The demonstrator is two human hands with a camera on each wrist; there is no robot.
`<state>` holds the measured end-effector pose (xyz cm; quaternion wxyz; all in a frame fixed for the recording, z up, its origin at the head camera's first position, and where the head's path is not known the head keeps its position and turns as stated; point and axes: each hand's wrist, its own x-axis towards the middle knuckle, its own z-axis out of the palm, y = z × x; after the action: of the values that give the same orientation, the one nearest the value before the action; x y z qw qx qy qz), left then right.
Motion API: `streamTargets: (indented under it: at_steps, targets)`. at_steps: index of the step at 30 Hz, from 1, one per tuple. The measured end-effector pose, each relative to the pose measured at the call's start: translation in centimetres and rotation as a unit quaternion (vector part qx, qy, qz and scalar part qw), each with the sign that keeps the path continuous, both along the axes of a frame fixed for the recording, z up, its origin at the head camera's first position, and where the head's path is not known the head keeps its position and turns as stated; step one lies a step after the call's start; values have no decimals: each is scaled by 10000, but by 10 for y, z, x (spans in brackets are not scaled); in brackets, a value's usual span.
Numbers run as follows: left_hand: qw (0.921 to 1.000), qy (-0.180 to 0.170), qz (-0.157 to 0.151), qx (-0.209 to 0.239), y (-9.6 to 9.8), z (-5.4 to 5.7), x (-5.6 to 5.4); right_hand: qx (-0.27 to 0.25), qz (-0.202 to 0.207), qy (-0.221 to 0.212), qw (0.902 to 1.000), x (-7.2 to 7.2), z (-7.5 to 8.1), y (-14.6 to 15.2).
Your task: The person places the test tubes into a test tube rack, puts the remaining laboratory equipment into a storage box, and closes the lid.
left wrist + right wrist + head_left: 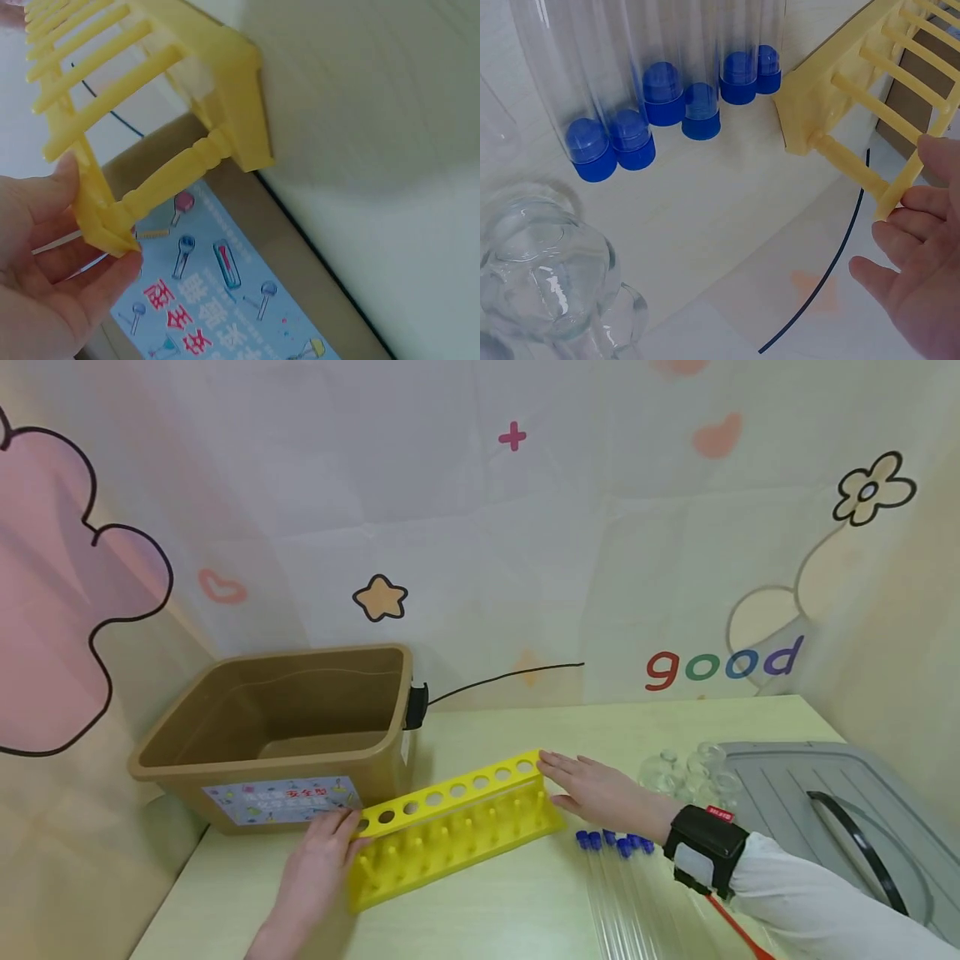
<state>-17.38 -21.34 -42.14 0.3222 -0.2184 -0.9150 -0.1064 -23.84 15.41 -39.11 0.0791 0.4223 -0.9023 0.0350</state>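
Observation:
A yellow test tube rack [450,827] stands at a slant on the table, its row of round holes on top and pegs below. At its left end my left hand [318,860] grips the top rail; the left wrist view shows the thumb [66,176] on one side and fingers beneath. My right hand [600,789] holds the rail's other end, thumb on the near side and fingertips [922,201] at the far edge. No tubes sit in the rack. Beside the right hand lie several clear test tubes [622,902] with blue caps [664,94].
A brown plastic bin [285,760] with a printed label stands behind the rack at left. Clear glassware [701,777] sits right of the right hand, next to a grey lid [780,781] with a black handle. A red stick-like item [738,927] lies under the right forearm.

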Motion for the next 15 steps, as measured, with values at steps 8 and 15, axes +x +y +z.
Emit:
streamTargets:
  at_steps: [8, 15]
  targets:
    - [9996, 225, -190, -9, 17, -3, -2, -44, -246, 11, 9997, -13, 9, 2]
    - [9997, 38, -206, -109, 36, -3, -6, -61, -317, -209, 9993, -23, 14, 1]
